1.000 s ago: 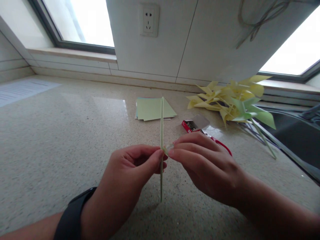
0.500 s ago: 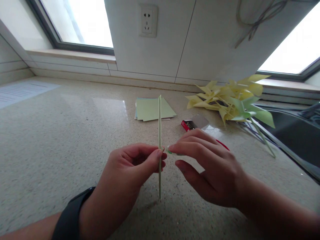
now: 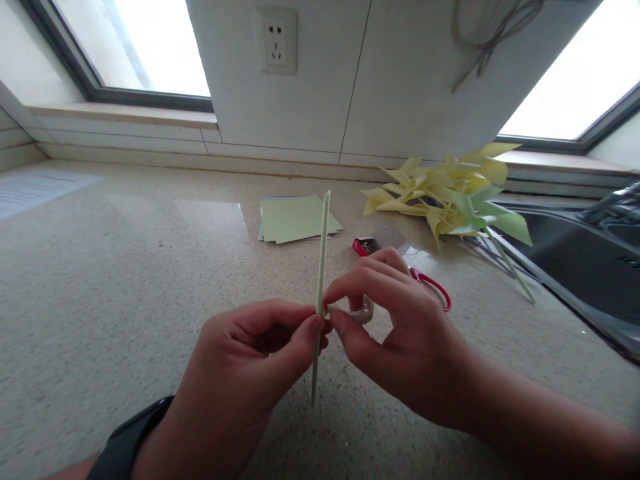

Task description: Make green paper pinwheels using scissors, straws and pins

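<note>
My left hand (image 3: 265, 360) pinches a thin pale green rolled paper stick (image 3: 323, 253) between thumb and fingers. The stick stands nearly upright, its lower part extending below my fingers. Close against it, my right hand (image 3: 395, 313) has index finger and thumb drawn together. A curved, see-through strip of what looks like clear tape (image 3: 367, 311) runs from this pinch and bends round behind the thumb. The exact contact at the stick is partly hidden by my fingertips.
Green paper sheets (image 3: 295, 219) are stacked behind the stick. A red box of small metal pieces (image 3: 364, 247) and red-handled scissors (image 3: 435, 287) lie beyond my right hand. Paper pinwheels (image 3: 440, 193) are piled by the sink (image 3: 565, 253). A printed sheet (image 3: 40, 190) lies far left.
My right hand has moved left to the stick and closed its finger and thumb. The stick now leans slightly right at the top. The whole view has shifted a little.
</note>
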Available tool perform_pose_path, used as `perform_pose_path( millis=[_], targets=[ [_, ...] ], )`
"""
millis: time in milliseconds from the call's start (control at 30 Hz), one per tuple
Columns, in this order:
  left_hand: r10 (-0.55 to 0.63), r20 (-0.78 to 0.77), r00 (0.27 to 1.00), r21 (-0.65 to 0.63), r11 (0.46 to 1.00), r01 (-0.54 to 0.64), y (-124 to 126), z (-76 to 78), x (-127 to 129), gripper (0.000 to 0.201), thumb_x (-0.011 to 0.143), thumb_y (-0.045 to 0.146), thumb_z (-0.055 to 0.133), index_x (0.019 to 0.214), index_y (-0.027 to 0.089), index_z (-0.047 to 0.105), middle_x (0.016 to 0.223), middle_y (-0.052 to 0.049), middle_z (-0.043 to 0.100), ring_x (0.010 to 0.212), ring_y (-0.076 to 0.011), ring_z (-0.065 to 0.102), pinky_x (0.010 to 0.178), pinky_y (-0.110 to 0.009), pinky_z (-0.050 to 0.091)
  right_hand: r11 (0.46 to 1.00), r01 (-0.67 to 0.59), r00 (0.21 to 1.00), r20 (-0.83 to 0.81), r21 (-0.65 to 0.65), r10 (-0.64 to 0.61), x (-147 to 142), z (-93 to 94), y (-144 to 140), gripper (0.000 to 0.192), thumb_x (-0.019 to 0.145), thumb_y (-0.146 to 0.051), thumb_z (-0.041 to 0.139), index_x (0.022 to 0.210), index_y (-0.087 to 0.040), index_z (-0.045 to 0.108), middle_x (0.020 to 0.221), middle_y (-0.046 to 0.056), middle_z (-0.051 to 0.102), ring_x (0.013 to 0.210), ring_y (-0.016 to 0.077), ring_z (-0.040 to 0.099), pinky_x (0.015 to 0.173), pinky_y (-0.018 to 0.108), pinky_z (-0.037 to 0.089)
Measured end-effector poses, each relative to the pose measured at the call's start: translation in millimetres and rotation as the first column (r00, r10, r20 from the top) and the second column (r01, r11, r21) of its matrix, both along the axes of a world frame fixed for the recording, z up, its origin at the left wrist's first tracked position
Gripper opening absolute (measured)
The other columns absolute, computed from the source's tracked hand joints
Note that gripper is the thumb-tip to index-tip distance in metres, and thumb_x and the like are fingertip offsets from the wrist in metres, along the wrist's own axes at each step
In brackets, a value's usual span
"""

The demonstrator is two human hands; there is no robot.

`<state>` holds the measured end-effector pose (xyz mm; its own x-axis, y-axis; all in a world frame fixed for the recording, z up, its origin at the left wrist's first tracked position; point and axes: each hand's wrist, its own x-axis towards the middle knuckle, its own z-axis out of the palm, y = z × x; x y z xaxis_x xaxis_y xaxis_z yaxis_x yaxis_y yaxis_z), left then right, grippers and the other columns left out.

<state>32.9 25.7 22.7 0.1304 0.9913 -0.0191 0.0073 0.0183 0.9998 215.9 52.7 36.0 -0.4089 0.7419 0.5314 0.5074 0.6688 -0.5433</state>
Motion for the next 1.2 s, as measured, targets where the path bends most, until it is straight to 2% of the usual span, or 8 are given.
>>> perform_pose_path(
  millis=[267, 500, 667, 800, 933, 1100, 1200],
  targets=[
    [0.048, -0.138, 0.989, 0.119, 0.992, -0.031, -1.7, 1.4, -0.4, 0.009, 0.084, 0.028, 0.074, 0.086, 0.029, 0.083, 0.077, 0.003, 0.080, 0.069, -0.0140, 0.073, 0.065, -0.019, 0.058, 0.989, 0.011, 0.997, -0.079, -0.150, -0.024, -0.4, -2.2, -1.0, 0.010, 0.085, -0.017, 0.068, 0.087, -0.026, 0.066, 0.081, -0.004, 0.060, 0.085, 0.0167, 0.052, 0.083, 0.037, 0.034],
    [0.089, -0.230, 0.969, 0.135, 0.989, -0.059, -1.8, 1.5, -1.8, 0.010, 0.084, 0.030, 0.073, 0.086, 0.030, 0.083, 0.075, 0.002, 0.080, 0.068, -0.0153, 0.073, 0.063, -0.020, 0.058, 0.990, -0.011, 0.992, -0.130, -0.138, -0.007, -0.6, -6.4, 5.4, 0.010, 0.087, -0.017, 0.071, 0.081, -0.025, 0.067, 0.081, -0.002, 0.064, 0.089, 0.0183, 0.054, 0.084, 0.038, 0.036],
    [0.094, -0.264, 0.960, 0.111, 0.992, -0.066, -0.6, 3.6, -0.7, 0.010, 0.084, 0.033, 0.074, 0.088, 0.031, 0.084, 0.077, 0.001, 0.081, 0.071, -0.0172, 0.074, 0.067, -0.023, 0.060, 0.992, 0.018, 0.993, -0.114, -0.122, -0.032, -0.8, -7.8, 7.9, 0.010, 0.086, -0.018, 0.072, 0.079, -0.025, 0.068, 0.079, -0.002, 0.062, 0.087, 0.0191, 0.054, 0.085, 0.040, 0.036],
    [0.102, -0.220, 0.970, 0.096, 0.992, -0.082, 1.3, 4.1, 0.8, 0.010, 0.084, 0.032, 0.074, 0.087, 0.030, 0.084, 0.080, 0.000, 0.082, 0.072, -0.0185, 0.075, 0.068, -0.024, 0.061, 0.991, 0.046, 0.995, -0.079, -0.125, -0.056, -1.1, -8.2, 9.0, 0.010, 0.084, -0.018, 0.071, 0.079, -0.025, 0.068, 0.082, -0.002, 0.062, 0.088, 0.0196, 0.053, 0.087, 0.042, 0.035],
    [0.093, -0.153, 0.984, 0.069, 0.994, -0.083, 2.8, 3.3, 1.5, 0.010, 0.079, 0.029, 0.079, 0.088, 0.031, 0.084, 0.083, 0.001, 0.082, 0.078, -0.0184, 0.077, 0.075, -0.024, 0.062, 0.990, 0.059, 0.995, -0.077, -0.124, -0.069, -0.1, -7.8, 9.5, 0.010, 0.082, -0.018, 0.071, 0.077, -0.024, 0.065, 0.083, -0.002, 0.062, 0.089, 0.0194, 0.052, 0.089, 0.042, 0.034],
    [0.021, -0.070, 0.997, 0.006, 1.000, -0.021, 4.1, 2.2, 2.2, 0.017, 0.079, 0.026, 0.081, 0.094, 0.032, 0.083, 0.089, 0.002, 0.082, 0.084, -0.0177, 0.078, 0.078, -0.023, 0.062, 0.988, 0.007, 0.996, -0.092, -0.157, -0.021, 2.4, -7.8, 11.8, 0.011, 0.080, -0.015, 0.070, 0.078, -0.024, 0.065, 0.080, -0.004, 0.060, 0.085, 0.0171, 0.051, 0.083, 0.038, 0.036],
    [0.021, -0.041, 0.999, -0.025, 0.999, -0.022, 4.2, 1.5, 2.7, 0.015, 0.079, 0.025, 0.081, 0.093, 0.029, 0.083, 0.086, 0.000, 0.082, 0.079, -0.0174, 0.077, 0.074, -0.023, 0.062, 0.984, -0.017, 0.996, -0.093, -0.180, 0.000, 3.2, -7.2, 12.4, 0.011, 0.080, -0.014, 0.070, 0.077, -0.024, 0.065, 0.078, -0.004, 0.060, 0.085, 0.0166, 0.052, 0.080, 0.036, 0.037]
  ],
)
